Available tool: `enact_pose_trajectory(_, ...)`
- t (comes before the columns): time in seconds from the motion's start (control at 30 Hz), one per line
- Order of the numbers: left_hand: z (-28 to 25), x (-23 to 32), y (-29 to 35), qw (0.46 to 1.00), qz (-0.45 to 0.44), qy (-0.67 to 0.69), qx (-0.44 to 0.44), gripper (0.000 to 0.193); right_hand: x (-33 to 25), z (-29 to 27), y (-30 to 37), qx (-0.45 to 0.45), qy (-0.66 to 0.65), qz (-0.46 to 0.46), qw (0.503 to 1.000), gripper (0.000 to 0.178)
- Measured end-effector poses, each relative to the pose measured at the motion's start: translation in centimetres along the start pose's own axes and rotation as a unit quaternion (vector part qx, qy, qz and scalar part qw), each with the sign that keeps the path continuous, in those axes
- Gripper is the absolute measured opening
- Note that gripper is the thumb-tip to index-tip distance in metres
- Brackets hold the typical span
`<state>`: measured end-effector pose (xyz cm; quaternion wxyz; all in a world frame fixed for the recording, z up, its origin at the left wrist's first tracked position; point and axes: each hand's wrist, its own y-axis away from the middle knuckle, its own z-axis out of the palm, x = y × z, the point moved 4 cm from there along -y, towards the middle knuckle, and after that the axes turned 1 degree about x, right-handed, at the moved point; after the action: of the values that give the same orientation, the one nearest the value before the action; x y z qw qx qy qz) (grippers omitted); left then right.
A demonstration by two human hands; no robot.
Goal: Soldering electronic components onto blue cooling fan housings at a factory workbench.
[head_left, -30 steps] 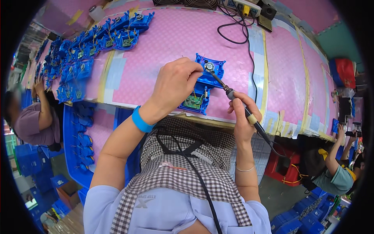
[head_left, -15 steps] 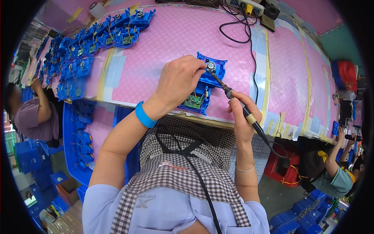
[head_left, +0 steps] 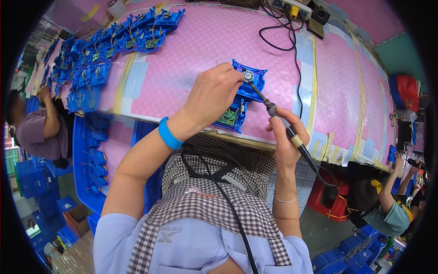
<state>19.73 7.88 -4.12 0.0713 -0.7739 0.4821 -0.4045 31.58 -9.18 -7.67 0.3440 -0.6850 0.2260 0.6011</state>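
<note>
My right hand grips a soldering iron with a grey and black handle. Its tip meets a small round speaker in a blue plastic housing half. Close beside the speaker, my left hand has thumb and fingers pinched together; what they hold is too small to make out. A thin strand shows just above its knuckles. Nearer to me lies a second blue housing half with a green circuit board, partly covered by my left hand. Wires run along the board's edge.
Many similar blue housings with boards and wires stand at the far left. A blue bin of blue parts is below the table's left edge. Black cables lead to a power strip at the back. Other people work at both sides.
Both hands have shifted very slightly with the view. The iron's tip stays at the speaker, and my left fingers remain pinched beside it.
</note>
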Motion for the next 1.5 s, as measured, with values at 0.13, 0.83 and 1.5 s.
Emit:
enact_pose_trajectory(0.13, -0.2, 0.6, 0.4, 0.999, -0.029, 0.015, -0.035, 0.012, -0.2, -1.7, -0.7, 0.034, -0.015, 0.004, 0.999, 0.019)
enact_pose_trajectory(0.83, 2.6, 1.4, -0.7, 0.991, 0.035, -0.122, -0.047, 0.012, 0.0, -1.6, -1.7, -0.008, 0.084, -0.006, 0.996, 0.014)
enact_pose_trajectory(1.5, 0.1, -0.5, 0.8, 0.963, -0.191, 0.177, 0.068, 0.011, 0.3, -1.6, -1.8, -0.004, 0.103, -0.029, 0.994, 0.016)
